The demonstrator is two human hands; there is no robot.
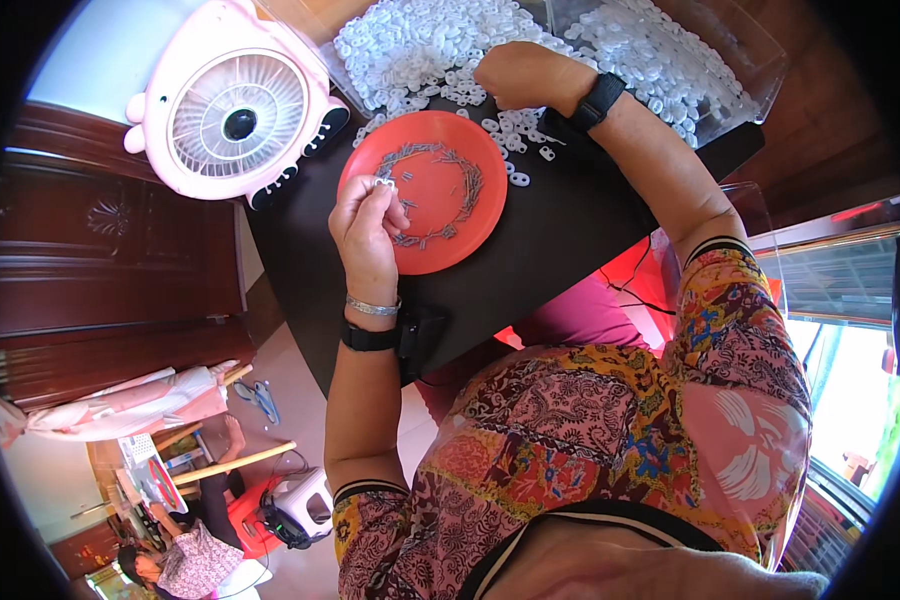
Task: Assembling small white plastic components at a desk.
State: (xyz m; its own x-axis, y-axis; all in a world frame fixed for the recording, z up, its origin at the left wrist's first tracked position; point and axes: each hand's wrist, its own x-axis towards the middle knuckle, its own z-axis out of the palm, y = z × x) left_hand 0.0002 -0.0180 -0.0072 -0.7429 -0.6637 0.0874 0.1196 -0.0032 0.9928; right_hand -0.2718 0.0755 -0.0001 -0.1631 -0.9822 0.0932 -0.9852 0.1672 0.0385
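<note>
Head view. The left hand [367, 225] sits at the 9 o'clock edge of a red plate [460, 150] on a dark desk [560, 240]. Its fingers [382, 190] are pinched together on a small white plastic piece [384, 183], held just above the plate's rim. A silver bangle and a black wristband circle that wrist.

A ring of small metal pins [440, 190] lies scattered on the plate; single pins are too fine to tell apart.

The right hand [520, 75] rests at 1 o'clock from the plate, knuckles up, on the near edge of a heap of white plastic pieces [420, 40]. Its fingers are curled under the hand and hidden, so whether they grip anything cannot be told. A black wristband sits on that wrist.

Surroundings: loose white pieces spill between the heap and the plate at 2 o'clock. A clear plastic bin [730, 70] holding more white pieces stands at the desk's far right, partly cut off by the picture's rim. A pink desk fan [235, 110] stands at 10 o'clock from the plate, just beside it, its grille facing up. Nothing lies between the left hand and the plate.

The person's patterned sleeve and torso fill the lower right and hide the desk's near edge. At the lower left, well apart, another person sits on the floor near a small white stool [305, 500]; detail there is small and bent by the lens.
</note>
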